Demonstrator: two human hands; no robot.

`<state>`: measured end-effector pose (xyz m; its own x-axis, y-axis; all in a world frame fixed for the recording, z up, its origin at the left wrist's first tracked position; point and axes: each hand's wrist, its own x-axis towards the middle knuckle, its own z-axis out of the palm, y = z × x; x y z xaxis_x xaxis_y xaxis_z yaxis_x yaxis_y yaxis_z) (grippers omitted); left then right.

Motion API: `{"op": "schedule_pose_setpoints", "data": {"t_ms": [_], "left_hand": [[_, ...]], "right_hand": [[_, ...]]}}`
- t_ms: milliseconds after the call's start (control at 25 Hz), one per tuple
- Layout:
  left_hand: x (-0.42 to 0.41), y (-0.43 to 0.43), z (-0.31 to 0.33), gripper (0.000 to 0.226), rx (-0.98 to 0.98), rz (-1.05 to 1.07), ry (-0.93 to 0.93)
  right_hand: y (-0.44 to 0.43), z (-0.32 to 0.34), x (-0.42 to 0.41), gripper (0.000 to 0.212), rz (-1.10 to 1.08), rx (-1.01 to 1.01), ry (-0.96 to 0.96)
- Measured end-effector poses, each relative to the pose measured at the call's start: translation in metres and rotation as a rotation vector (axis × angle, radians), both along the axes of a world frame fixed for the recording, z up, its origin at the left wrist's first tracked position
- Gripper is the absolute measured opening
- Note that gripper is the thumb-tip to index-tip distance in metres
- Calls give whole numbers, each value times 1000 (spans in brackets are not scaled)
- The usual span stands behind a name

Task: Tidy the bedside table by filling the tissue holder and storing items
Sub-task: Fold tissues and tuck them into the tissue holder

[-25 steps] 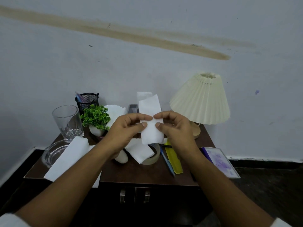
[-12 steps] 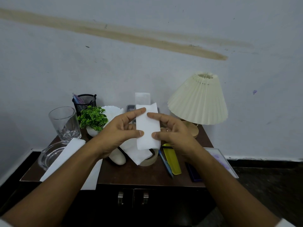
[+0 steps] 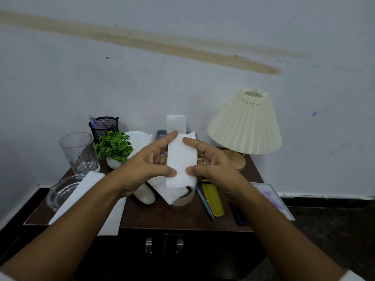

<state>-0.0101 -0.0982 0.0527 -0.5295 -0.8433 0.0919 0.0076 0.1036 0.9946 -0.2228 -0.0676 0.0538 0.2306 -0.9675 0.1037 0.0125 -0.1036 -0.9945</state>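
White tissue between left hand and right hand

Pale grey-blue wall was scuffed and spotted, with long brown streak slanting across upper part. Dark wooden bedside table stood against it, two metal handles on front doors. Cream pleated lamp sat at right rear. Dark floor lay below, with white skirting along wall base.

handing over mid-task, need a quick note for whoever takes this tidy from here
Left hand and right hand both pinch one folded white paper tissue above the dark wooden table.
Done: one white sheet stands in the grey tissue holder at the back.
Left: insert the held tissue, fold the loose white tissue on the tape roll, store the blue pen and yellow comb.
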Motion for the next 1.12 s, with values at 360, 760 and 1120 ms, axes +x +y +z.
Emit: {"op": "schedule_pose_setpoints", "data": {"t_ms": [360, 760, 1120], "left_hand": [[1, -2, 1, 69, 0, 100, -45], [2, -9, -1, 72, -77, 148, -94], [-17, -23, 6, 55, -89, 361, -31]], "right_hand": [[0, 1, 0, 61, -57, 19, -35], [-4, 2, -6, 47, -168, -19, 228], [-23, 13, 21, 62, -368, -293, 717]]}}
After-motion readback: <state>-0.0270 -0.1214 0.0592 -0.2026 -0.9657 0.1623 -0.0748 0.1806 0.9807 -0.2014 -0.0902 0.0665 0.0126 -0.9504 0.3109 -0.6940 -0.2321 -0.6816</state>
